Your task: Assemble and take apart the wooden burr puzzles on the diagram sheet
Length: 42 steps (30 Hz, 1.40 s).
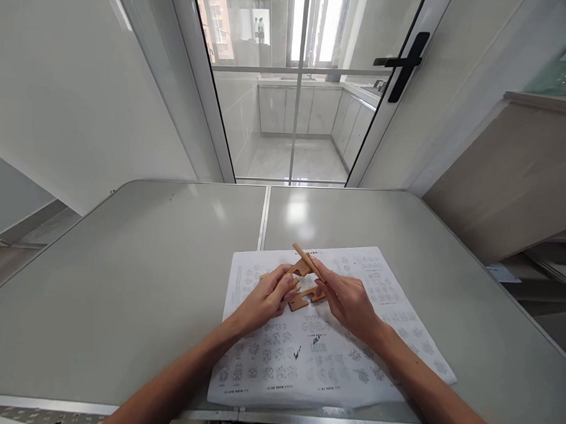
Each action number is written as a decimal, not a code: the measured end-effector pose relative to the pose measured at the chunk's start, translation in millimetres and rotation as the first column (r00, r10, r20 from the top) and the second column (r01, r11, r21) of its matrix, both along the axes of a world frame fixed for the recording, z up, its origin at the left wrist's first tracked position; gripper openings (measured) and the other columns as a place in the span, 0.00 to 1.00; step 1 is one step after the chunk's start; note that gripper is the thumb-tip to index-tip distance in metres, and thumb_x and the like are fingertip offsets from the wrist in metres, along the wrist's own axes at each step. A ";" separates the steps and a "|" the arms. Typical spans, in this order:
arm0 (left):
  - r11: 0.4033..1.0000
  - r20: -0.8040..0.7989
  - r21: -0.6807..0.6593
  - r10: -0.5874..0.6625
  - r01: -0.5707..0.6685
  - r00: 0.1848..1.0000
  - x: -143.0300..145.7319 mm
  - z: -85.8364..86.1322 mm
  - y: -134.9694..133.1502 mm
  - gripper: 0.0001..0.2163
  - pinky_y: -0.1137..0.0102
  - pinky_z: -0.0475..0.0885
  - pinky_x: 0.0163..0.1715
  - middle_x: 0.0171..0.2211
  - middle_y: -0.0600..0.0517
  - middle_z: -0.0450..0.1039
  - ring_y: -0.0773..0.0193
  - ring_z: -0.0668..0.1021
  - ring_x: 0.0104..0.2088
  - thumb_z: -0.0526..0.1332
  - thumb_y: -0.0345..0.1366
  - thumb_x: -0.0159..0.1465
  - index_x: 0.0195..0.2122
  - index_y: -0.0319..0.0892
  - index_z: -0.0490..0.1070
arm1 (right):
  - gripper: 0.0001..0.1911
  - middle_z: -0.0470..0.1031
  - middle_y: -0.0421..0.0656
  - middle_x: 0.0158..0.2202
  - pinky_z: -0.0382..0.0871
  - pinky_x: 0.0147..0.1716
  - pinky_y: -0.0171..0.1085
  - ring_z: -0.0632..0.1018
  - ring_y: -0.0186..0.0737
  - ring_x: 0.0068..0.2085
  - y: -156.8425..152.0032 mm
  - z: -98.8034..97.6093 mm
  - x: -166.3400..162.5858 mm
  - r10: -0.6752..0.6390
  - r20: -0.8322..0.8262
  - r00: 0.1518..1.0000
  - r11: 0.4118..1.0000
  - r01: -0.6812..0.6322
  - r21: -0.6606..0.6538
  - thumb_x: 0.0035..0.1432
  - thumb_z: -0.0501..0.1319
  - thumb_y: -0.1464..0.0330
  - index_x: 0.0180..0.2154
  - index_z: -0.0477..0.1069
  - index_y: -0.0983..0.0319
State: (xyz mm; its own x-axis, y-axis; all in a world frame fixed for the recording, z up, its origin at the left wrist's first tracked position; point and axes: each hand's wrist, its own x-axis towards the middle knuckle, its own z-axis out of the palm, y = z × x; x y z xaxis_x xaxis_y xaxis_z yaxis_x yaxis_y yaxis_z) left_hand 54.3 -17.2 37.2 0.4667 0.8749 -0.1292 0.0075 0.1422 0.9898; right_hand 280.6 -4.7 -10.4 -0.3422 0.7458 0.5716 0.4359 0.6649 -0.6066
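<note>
My left hand (267,299) and my right hand (347,299) meet over a printed instruction sheet (352,356) on a grey folding table (136,275). Both hands are closed on notched wooden puzzle pieces (303,297) held together just above the paper. My right hand pinches a wooden stick (304,256) that points up and away to the left. My left fingers grip the flat notched pieces from the left side. Parts of the pieces are hidden under my fingers.
The sheet lies across the table's near right half, covered with small diagrams. A seam (263,217) splits the tabletop down the middle. Beyond the table stands a glass sliding door (296,95) with a black handle (404,65). A wooden cabinet (511,170) sits at the right.
</note>
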 end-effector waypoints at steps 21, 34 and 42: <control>0.999 -0.003 -0.015 0.031 -0.031 1.000 6.7 2.8 -1.6 0.25 0.73 0.54 0.21 0.28 0.59 0.58 0.72 0.56 0.22 0.55 0.59 0.73 0.52 0.40 0.67 | 0.30 0.85 0.41 0.38 0.72 0.28 0.35 0.80 0.36 0.27 -3.3 1.6 -8.7 0.006 0.045 0.999 0.991 -0.012 0.136 0.75 0.55 0.75 0.74 0.60 0.53; 1.000 0.063 0.023 -0.002 0.001 0.998 7.7 3.6 -4.7 0.22 0.72 0.56 0.22 0.29 0.58 0.67 0.74 0.62 0.20 0.57 0.56 0.74 0.54 0.40 0.67 | 0.25 0.83 0.38 0.32 0.72 0.26 0.35 0.78 0.35 0.24 -4.1 -3.5 -11.6 -0.047 -0.001 0.999 0.993 0.046 0.112 0.75 0.56 0.74 0.69 0.66 0.55; 0.998 0.047 0.054 0.008 -0.011 0.999 10.4 -0.3 -6.3 0.21 0.71 0.59 0.22 0.28 0.57 0.69 0.72 0.64 0.18 0.55 0.56 0.75 0.51 0.40 0.67 | 0.24 0.83 0.39 0.32 0.76 0.27 0.35 0.81 0.37 0.26 -6.1 -1.3 -14.8 -0.076 -0.027 0.997 0.989 0.079 0.126 0.75 0.56 0.73 0.68 0.68 0.55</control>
